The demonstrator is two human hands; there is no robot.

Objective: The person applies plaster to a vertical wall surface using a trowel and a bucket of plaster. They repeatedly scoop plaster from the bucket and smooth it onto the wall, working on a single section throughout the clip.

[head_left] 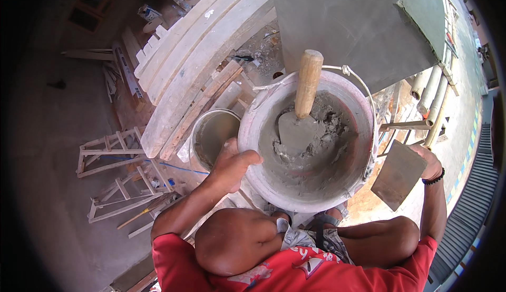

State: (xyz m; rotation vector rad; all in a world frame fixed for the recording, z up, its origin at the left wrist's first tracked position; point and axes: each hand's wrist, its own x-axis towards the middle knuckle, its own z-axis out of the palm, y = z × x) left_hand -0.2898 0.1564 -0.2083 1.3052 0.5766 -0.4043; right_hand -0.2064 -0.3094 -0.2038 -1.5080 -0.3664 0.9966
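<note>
A large round bucket point(253, 114) stands in front of my knees, with wet grey mortar point(295, 168) inside. My left hand point(232, 165) is closed on its left rim, thumb over the edge. Sunk in the mortar is a trowel point(308, 84), its wooden handle sticking up toward the far rim. To the right of the bucket, my right hand point(431, 163) grips a flat rectangular plastering float point(399, 175). Its grey face is tilted toward me, and most of my fingers are hidden behind it.
A smaller bucket point(211, 134) stands left of the large one. Beyond it lie long pale planks point(205, 39). A smooth grey plastered block point(348, 23) rises ahead. Bamboo poles point(435, 94) lie at the right, and wooden frames point(113, 152) stand lower left.
</note>
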